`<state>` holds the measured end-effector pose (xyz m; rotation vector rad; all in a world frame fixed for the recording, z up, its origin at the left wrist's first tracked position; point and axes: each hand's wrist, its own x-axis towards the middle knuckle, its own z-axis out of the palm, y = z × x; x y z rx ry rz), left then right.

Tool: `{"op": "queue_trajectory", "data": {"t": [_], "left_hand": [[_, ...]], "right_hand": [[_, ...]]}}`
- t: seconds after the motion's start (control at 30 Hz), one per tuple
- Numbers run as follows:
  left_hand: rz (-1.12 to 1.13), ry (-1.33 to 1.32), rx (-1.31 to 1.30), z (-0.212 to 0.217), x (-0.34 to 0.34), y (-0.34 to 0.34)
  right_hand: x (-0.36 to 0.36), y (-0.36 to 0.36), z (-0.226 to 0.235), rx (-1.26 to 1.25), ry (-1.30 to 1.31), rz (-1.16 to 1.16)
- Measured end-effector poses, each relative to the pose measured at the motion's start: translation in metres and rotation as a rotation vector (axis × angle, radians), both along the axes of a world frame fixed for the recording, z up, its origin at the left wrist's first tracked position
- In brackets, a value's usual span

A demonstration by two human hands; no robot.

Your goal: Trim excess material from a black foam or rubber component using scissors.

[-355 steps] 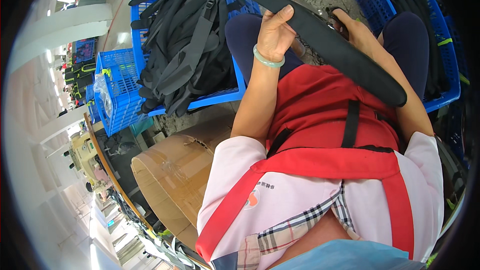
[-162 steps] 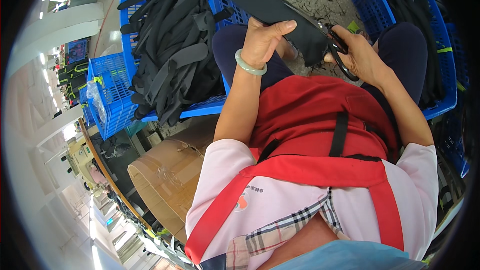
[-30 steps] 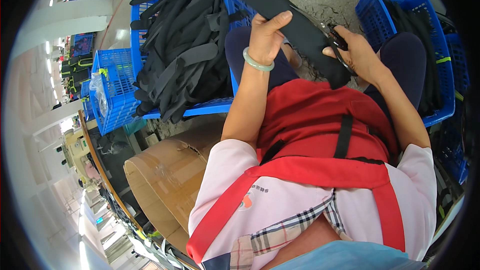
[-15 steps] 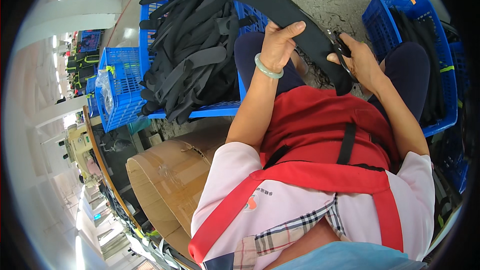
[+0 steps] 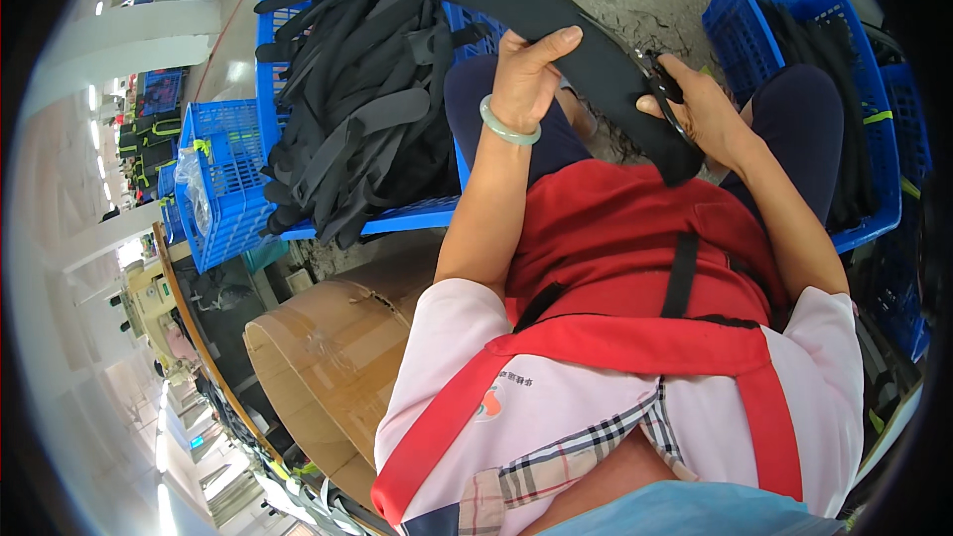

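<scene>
From the head view, my left hand (image 5: 526, 79) has its grip closed over the near edge of a long black strap (image 5: 516, 0), thumb stretched across its face. My right hand (image 5: 700, 109) clenches small black scissors (image 5: 663, 89) against the strap's lower end. The strap arcs above my lap, between both hands. A left crate (image 5: 298, 0) heaped with straps sits beside my left knee; another crate (image 5: 754, 0) sits on the right.

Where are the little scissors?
In the head view, the scissors are in the right hand, upper right, against the long black padded strap that the left hand holds.
</scene>
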<state>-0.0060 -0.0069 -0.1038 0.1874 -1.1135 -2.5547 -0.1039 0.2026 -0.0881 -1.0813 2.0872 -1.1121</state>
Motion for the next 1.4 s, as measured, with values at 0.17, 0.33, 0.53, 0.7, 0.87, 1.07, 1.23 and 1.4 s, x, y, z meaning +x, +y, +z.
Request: {"op": "queue_trajectory", "data": {"t": [0.17,0.33,0.53,0.7,0.87,1.07,1.23,1.4], "left_hand": [[0.010,-0.016,0.035,-0.001,0.002,0.002],[0.012,-0.031,0.047,-0.001,0.001,0.004],[-0.017,-0.023,0.066,-0.002,0.001,0.002],[-0.027,-0.009,0.046,-0.001,0.001,0.005],[-0.057,0.000,0.023,-0.003,0.001,0.009],[0.039,0.041,0.020,0.008,0.000,-0.002],[0.021,0.053,-0.019,0.007,-0.001,0.000],[0.026,0.034,-0.035,0.003,0.002,0.000]], "right_hand": [[0.002,-0.003,0.004,-0.022,-0.013,0.054],[0.001,0.000,0.006,0.040,0.067,0.078],[0.006,-0.003,0.003,-0.022,0.024,0.009],[0.004,-0.003,0.003,-0.011,0.025,-0.016],[0.004,-0.005,0.001,-0.044,0.014,-0.037],[0.003,-0.001,0.003,-0.074,-0.144,-0.047],[0.004,-0.002,-0.007,-0.091,-0.036,-0.047],[0.005,-0.006,-0.003,-0.050,-0.045,-0.019]]}}
